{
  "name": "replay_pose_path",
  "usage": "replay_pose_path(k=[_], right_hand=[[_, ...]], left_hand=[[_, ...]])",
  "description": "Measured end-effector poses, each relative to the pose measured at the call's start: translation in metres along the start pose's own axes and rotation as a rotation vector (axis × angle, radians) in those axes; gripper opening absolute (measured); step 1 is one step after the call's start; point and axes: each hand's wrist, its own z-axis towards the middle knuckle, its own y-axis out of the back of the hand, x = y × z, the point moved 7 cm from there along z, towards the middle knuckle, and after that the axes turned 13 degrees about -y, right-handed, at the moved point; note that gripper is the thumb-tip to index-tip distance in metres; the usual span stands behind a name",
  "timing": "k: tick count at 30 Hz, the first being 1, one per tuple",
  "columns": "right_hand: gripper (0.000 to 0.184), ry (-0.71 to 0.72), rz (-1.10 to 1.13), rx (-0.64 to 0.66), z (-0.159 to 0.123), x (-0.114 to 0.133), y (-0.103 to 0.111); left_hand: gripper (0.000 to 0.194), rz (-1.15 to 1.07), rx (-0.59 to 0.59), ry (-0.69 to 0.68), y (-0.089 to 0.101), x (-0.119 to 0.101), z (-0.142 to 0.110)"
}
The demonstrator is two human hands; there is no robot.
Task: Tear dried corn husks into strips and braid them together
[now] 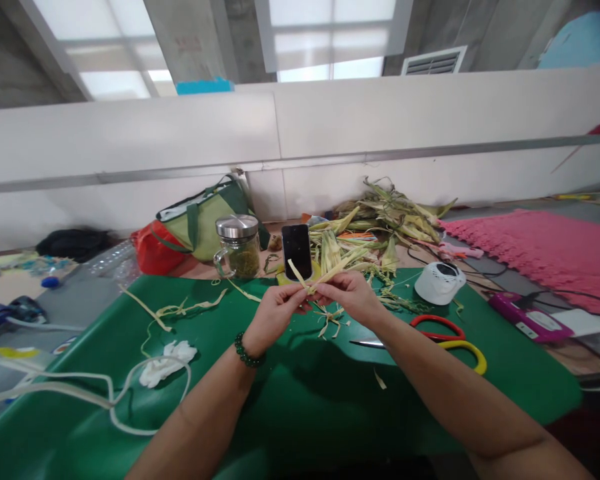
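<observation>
My left hand [279, 309] and my right hand [353, 295] meet above the green mat [300, 387], thumbs and fingertips pinched around pale corn husk strips [337, 268]. The strips cross between the two hands, one end pointing up left and a longer one up right. Fingers partly hide where they join. A small bundle of husk ends [334, 323] lies just below my hands. Scissors [437, 328] with one red and one yellow handle rest beneath my right forearm, which covers part of the blades. A dark phone [297, 251] stands upright behind my hands.
Piled dry corn husks [390, 210] lie at the back against the white partition. A glass jar mug [239, 247] stands near a green bag [205, 220]. On the right are a white roll [439, 283] and a purple power strip [530, 317]. White cable [113, 403] and crumpled tissue [167, 363] lie left.
</observation>
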Motion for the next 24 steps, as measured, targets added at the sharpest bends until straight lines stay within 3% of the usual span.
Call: replay_pose_path(k=[7,13,15,19,24], right_hand=[[0.028,0.089,-0.065,-0.065,-0.002,0.009,0.003],[0.031,0.064,-0.034,-0.085,-0.001,0.003,0.001],[0.032,0.043,0.017,-0.088,0.000,0.000,0.001],[0.033,0.059,0.048,-0.078,-0.001,0.002,0.001],[0.033,0.069,0.006,-0.039,-0.003,0.006,0.001]], left_hand=[[0.032,0.176,0.028,-0.071,-0.003,-0.011,-0.002],[0.031,0.363,-0.041,-0.249,0.001,-0.022,-0.001],[0.031,0.317,-0.045,-0.217,0.002,-0.019,-0.001],[0.032,0.042,0.018,-0.023,-0.003,-0.001,-0.002],[0.030,-0.029,-0.042,0.010,0.001,0.004,-0.001]])
